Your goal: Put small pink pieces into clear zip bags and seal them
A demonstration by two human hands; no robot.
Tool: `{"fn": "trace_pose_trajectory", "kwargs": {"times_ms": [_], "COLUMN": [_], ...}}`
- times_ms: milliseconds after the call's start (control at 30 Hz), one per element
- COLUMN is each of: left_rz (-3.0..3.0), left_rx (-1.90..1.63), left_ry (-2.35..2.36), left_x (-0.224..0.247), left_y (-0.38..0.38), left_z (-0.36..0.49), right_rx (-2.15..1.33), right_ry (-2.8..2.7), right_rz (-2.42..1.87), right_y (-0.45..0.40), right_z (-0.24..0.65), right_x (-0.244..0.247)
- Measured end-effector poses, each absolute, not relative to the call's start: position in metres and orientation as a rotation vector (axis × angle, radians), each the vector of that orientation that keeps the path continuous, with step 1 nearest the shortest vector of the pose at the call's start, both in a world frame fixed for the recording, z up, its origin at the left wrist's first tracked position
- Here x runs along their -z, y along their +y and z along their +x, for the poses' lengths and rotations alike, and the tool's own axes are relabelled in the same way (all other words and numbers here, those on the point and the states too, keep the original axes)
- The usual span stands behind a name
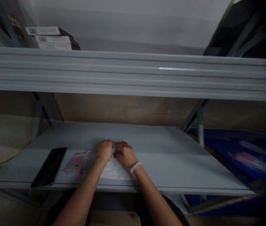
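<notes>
Left hand: (105, 150) fingers curled and close together at the top of the clear plastic bag (121, 169); whether they pinch the film, cannot tell
Right hand: (127, 155) fingers bent inward over the same bag, not widely spread; fingertip grip unclear; white beaded bracelet (136, 167) at wrist
Clear bag: thin, creased, glossy film, flat on the grey shelf (165, 157) near its front edge, small reddish bits between the hands
Second bag: (79, 163) transparent, crinkled, pink-red pieces inside, left of the clear bag
Tablet: (49, 168) dark, smooth, flat rectangle, far left
Boxes: (52, 39) slim, stacked, pale sides, on ribbed upper shelf (123, 73)
</notes>
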State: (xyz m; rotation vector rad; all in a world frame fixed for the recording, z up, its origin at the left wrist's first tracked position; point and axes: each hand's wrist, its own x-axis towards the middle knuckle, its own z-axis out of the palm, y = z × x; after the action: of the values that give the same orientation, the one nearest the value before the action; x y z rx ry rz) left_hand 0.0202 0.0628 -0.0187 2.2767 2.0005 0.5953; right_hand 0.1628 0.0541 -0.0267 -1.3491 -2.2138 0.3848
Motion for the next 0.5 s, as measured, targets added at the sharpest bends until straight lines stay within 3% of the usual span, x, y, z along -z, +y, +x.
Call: {"fn": "trace_pose_trajectory", "kwargs": {"times_ms": [167,333,500], "left_rz": [2.23,2.276,2.282], "left_rx": [-0.73,-0.969,-1.33], "left_ry": [2.092,1.998,1.698], "left_x": [0.007,-0.005,-0.002], "left_y": [0.058,0.037,0.014], "left_z": [0.023,0.021,0.01], "right_rx": [-0.61,-1.279,-1.645], "right_ry": [-1.657,-0.944,-0.871], "right_rz": [-1.303,-1.155,-1.01], "right_y": [0.059,0.053,0.038], "right_z": [0.175,0.186,0.191], "right_x": [0.023,0.018,0.014]}}
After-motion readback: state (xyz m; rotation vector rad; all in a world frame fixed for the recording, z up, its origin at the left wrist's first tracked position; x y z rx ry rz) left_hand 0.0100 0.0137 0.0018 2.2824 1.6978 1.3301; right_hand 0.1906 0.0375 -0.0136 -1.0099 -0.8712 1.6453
